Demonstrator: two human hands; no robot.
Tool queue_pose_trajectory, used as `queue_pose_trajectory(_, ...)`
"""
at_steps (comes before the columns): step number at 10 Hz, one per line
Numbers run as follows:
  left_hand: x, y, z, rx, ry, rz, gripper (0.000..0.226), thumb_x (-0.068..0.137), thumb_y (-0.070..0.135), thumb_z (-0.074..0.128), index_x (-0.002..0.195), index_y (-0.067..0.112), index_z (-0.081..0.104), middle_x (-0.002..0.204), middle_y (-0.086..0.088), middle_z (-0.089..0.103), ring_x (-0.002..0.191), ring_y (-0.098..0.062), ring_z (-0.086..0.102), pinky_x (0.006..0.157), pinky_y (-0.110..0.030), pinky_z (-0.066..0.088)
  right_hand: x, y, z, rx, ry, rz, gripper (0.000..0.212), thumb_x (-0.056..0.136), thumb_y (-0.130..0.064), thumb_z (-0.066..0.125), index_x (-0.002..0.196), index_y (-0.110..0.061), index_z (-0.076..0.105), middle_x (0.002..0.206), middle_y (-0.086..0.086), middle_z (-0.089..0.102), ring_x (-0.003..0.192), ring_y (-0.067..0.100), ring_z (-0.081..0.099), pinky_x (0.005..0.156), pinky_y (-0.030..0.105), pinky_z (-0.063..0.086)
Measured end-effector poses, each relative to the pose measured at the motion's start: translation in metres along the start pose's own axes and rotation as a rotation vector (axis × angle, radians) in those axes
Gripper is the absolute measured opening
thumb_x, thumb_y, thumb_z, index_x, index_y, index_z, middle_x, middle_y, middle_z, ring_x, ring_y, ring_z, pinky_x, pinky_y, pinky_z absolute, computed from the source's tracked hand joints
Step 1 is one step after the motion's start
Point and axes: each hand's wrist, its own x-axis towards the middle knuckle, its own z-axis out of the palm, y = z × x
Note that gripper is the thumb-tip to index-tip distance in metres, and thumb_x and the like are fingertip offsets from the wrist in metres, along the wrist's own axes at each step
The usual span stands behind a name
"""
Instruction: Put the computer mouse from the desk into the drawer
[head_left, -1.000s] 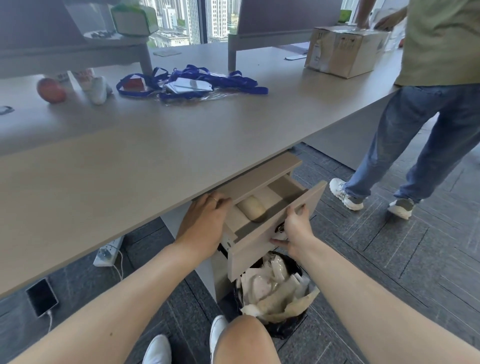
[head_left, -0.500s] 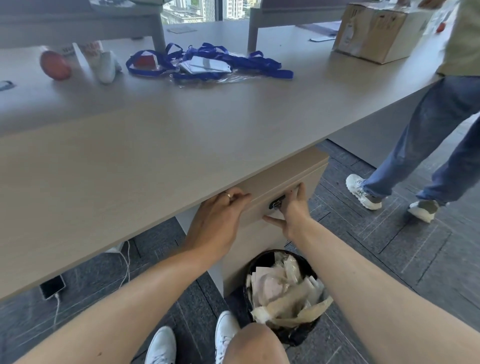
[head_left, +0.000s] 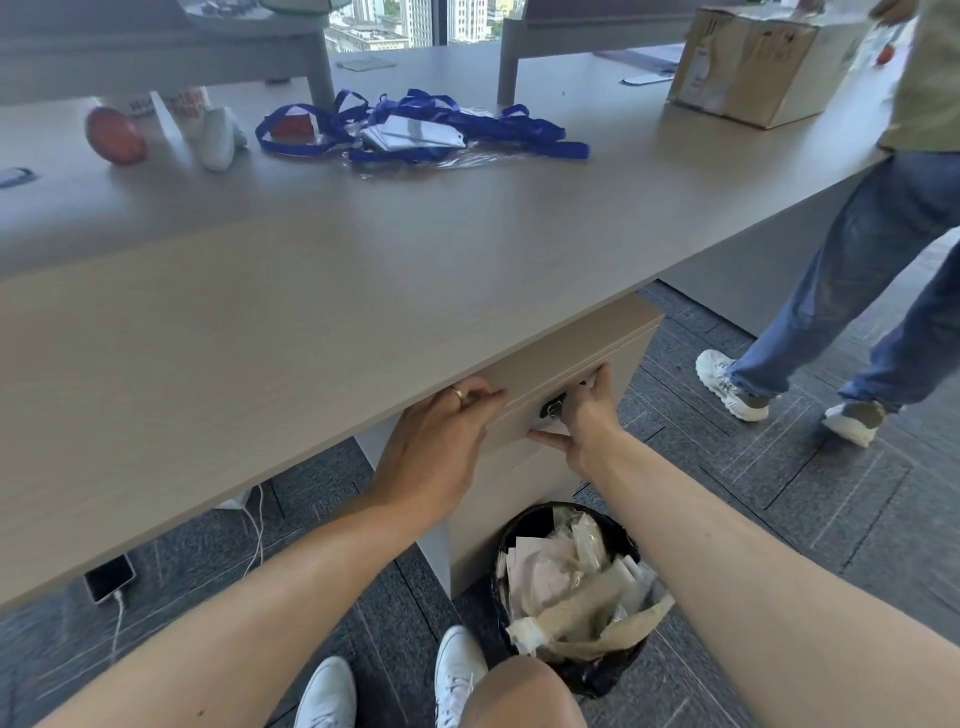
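Note:
The drawer (head_left: 522, 410) under the desk edge is pushed fully in, its light wood front flush with the cabinet. The computer mouse is hidden from view. My left hand (head_left: 441, 441) lies flat against the left part of the drawer front, fingertips under the desk edge, and holds nothing. My right hand (head_left: 584, 421) is spread over the front beside the dark lock (head_left: 551, 408), fingers at its top edge and thumb at its lower edge.
The desk (head_left: 260, 338) carries blue lanyards (head_left: 415, 130), a red round object (head_left: 115, 136), a white object (head_left: 218, 137) and a cardboard box (head_left: 763, 67). A full bin (head_left: 576, 597) stands below the drawer. Another person (head_left: 857, 270) stands at the right. A phone (head_left: 110, 577) charges on the floor.
The drawer, open a second ago with the beige mouse lying inside, has been pushed in and is now shut. Both hands followed it in and rest on its front.

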Motion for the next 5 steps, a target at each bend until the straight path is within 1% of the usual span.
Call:
queue_pose_trajectory(1,0.0,-0.001,0.001,0.005,0.0,-0.005,0.051,0.087,-0.003,0.064,0.133,0.017,0.061,0.125,0.001,0.058,0.095,-0.016,0.06,0.085,-0.033,0.051,0.004,0.0,0.003,-0.019,0.024,-0.01,0.044,0.098,-0.02,0.037,0.138,-0.038,0.036,0.14,0.004,0.051,0.094,0.021,0.058,0.062,0.057,0.061)
queue_pose_trajectory(2,0.0,-0.001,0.002,0.005,-0.008,-0.009,0.053,0.085,-0.006,0.065,0.133,0.017,0.061,0.125,0.002,0.058,0.093,-0.015,0.059,0.085,-0.03,0.049,0.006,0.003,-0.003,-0.017,-0.029,0.011,0.062,0.097,-0.012,0.033,0.15,-0.042,0.025,0.152,-0.001,0.043,0.115,0.028,0.056,0.066,0.055,0.062)
queue_pose_trajectory(3,0.001,-0.003,0.003,-0.009,-0.017,-0.02,0.056,0.084,-0.008,0.064,0.133,0.019,0.061,0.124,0.003,0.057,0.091,-0.013,0.057,0.085,-0.028,0.048,0.001,-0.007,-0.016,-0.067,-0.114,0.06,0.064,0.1,-0.01,0.035,0.155,-0.038,0.018,0.155,-0.003,0.04,0.131,0.03,0.047,0.08,0.056,0.059)
queue_pose_trajectory(4,0.002,-0.001,0.002,-0.033,-0.033,-0.029,0.061,0.083,-0.012,0.063,0.135,0.02,0.06,0.123,0.003,0.057,0.091,-0.012,0.055,0.085,-0.026,0.049,-0.016,-0.042,-0.038,-0.26,-0.1,0.057,0.061,0.104,-0.013,0.036,0.158,-0.035,0.019,0.158,-0.001,0.037,0.138,0.033,0.039,0.093,0.056,0.052)
queue_pose_trajectory(5,0.003,-0.002,0.004,-0.021,-0.044,-0.064,0.068,0.082,-0.015,0.058,0.138,0.022,0.057,0.127,0.003,0.055,0.101,-0.017,0.055,0.09,-0.028,0.049,-0.037,-0.095,-0.066,-0.509,0.051,-0.216,0.06,0.102,-0.026,0.045,0.159,-0.025,0.023,0.149,0.004,0.041,0.098,0.026,0.06,0.086,0.047,0.057)
